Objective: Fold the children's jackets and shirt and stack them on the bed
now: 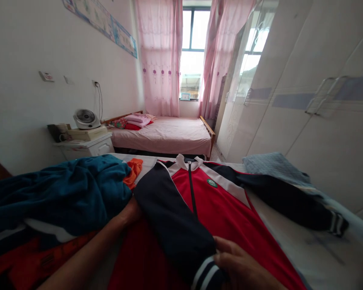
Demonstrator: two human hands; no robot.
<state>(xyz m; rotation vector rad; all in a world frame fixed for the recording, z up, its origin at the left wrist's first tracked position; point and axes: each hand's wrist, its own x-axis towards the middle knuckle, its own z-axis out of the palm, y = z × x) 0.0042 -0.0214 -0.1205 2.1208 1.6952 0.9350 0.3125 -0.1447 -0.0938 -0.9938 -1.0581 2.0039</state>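
A zip-up tracksuit jacket point(211, 205), red with a white collar and yoke and navy sleeves, lies front up on the bed. Its left-side sleeve point(172, 213) is folded across the front, with the striped cuff near the bottom edge of the view. My right hand point(232, 257) pinches this sleeve just above the cuff. At the sleeve's upper outer edge is my left hand point(134, 209), its fingers hidden beneath the fabric. The other sleeve point(287, 197) stretches out to the right.
Teal clothing point(87, 189) is heaped on the left, with orange fabric point(134, 171) beside it. A folded blue-grey cloth point(272, 165) lies at the right. Beyond stand a pink-covered bed point(169, 135), a nightstand point(99, 145) with a fan point(86, 118), and white wardrobes point(290, 121).
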